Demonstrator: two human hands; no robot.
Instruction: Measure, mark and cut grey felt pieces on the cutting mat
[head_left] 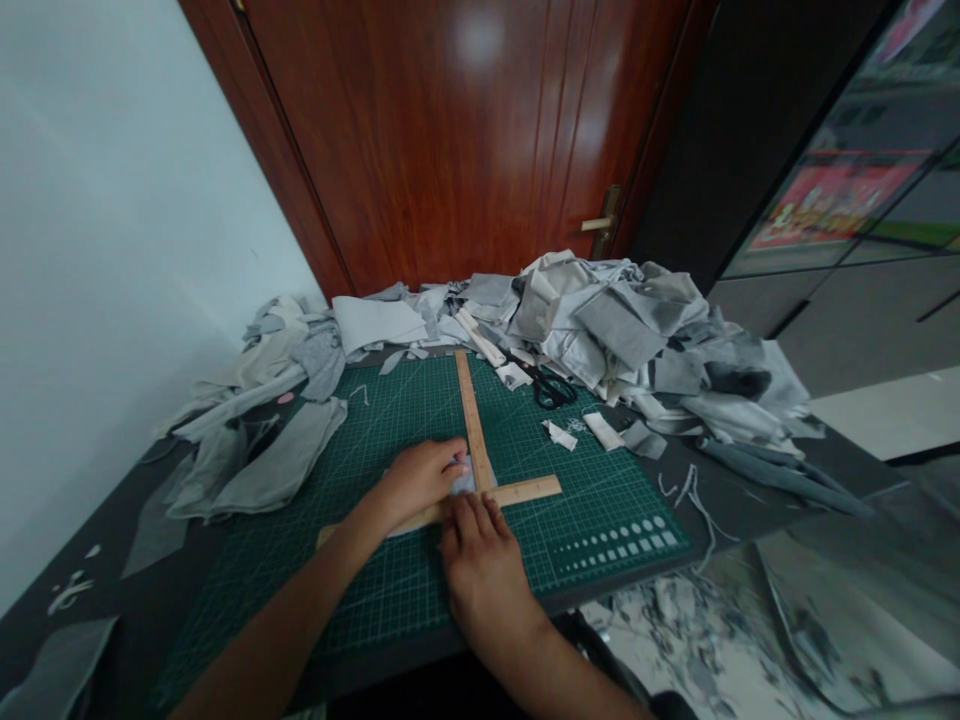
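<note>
Two wooden rulers lie across each other on a green cutting mat [409, 400]: a long ruler [471, 410] pointing away from me and a crosswise ruler [532, 489]. Beneath their crossing shows a small light grey fabric piece [463, 480], partly covered by my hands. My left hand [424, 475] is curled closed over the fabric, left of the long ruler; whatever its fingertips grip is hidden. My right hand [480, 555] rests near the crossing, its bent fingers closed on the crosswise ruler.
Black-handled scissors [553, 390] lie at the mat's far edge. A large heap of grey fabric scraps [622, 320] fills the back right, and more cloth [277, 465] lies at left. White scraps [602, 431] and loose threads [697, 500] are on the right. A wooden door [465, 140] stands behind.
</note>
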